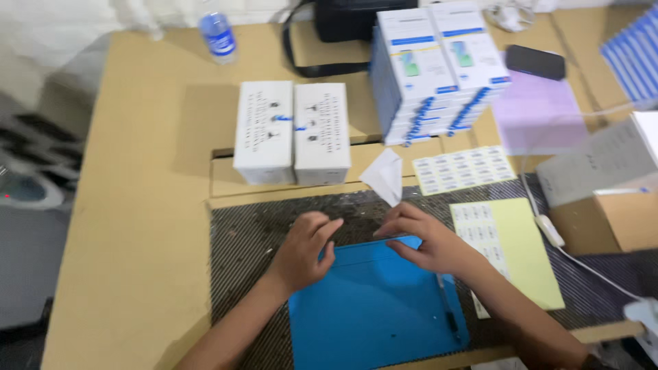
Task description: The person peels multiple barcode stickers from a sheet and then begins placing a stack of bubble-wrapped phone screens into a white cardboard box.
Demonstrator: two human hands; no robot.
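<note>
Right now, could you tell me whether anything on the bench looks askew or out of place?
Little stands out. The tall stack of boxes leans and is fanned unevenly. A folded white paper stands loose above the hands, and the blue mat sits slightly skewed on the dark mat.

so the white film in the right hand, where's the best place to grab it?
Probably the lower corner, where the right hand already pinches the white film. It's thin and stands upright, so pinch its flat faces from the side. The left hand rests by the blue mat, empty.
</note>
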